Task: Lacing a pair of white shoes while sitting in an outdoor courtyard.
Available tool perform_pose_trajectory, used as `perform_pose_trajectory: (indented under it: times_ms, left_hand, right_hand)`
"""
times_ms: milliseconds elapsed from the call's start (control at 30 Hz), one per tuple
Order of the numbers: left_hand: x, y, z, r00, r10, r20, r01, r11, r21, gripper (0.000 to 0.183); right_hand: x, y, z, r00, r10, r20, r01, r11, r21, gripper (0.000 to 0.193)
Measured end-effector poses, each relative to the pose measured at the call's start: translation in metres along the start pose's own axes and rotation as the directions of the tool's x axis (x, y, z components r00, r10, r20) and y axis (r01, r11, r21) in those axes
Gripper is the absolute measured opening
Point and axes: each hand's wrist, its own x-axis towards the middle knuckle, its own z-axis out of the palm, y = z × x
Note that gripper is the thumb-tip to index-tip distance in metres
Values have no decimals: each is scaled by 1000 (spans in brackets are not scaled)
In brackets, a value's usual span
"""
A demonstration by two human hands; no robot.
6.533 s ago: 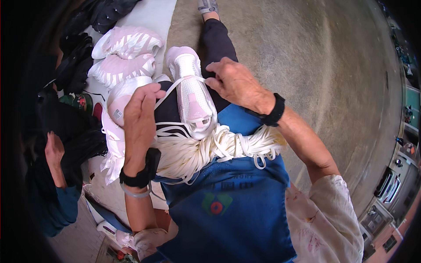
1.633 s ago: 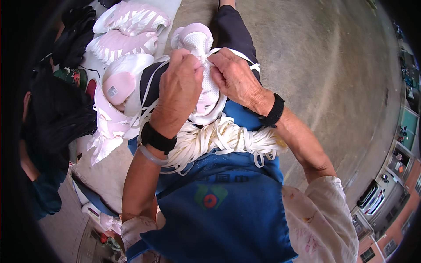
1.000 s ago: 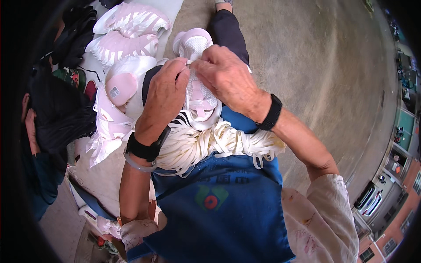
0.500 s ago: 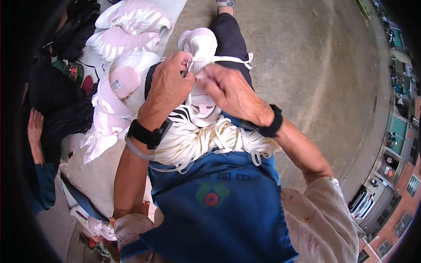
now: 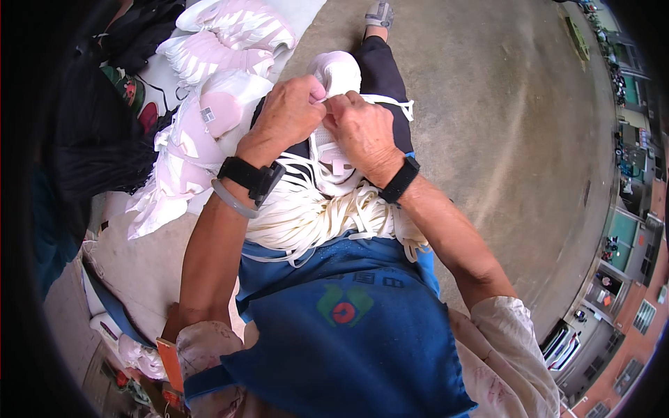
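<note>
A white and pale pink shoe (image 5: 337,72) rests on my lap with its toe pointing away from me. My left hand (image 5: 287,115) is closed at the shoe's left edge, thumb and fingers pinched on the white shoelace. Close beside it, my right hand (image 5: 368,131) pinches at the same lacing, its fingertips nearly touching the left ones. One white shoelace (image 5: 391,102) end sticks out to the right over my dark trouser leg. The eyelets under my fingers are hidden. Behind the heel, a thick bundle of loose white shoelaces (image 5: 306,217) lies across my blue apron (image 5: 293,306).
To the left, rows of pale pink and white shoes (image 5: 223,59), stuffed or wrapped in white paper (image 5: 150,212), lie on a white sheet. A person in dark clothes (image 5: 97,139) sits beyond them. Concrete floor (image 5: 488,139) stretches to the right.
Both hands have moved up the shoe toward its toe, and the right has come closer to the left. The view has shifted, so the scene sits slightly further right.
</note>
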Motion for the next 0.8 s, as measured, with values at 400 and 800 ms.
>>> perform_pose_trajectory:
  times_ms: [400,800]
  left_hand:
    - [17,-7,-13,976,-77,203,97,991,-90,12]
    - [19,-15,-2,981,-112,156,134,981,-139,14]
  right_hand:
    - [6,-2,5,999,-19,37,23,992,-125,7]
    - [15,-7,8,1000,6,19,-3,994,-113,7]
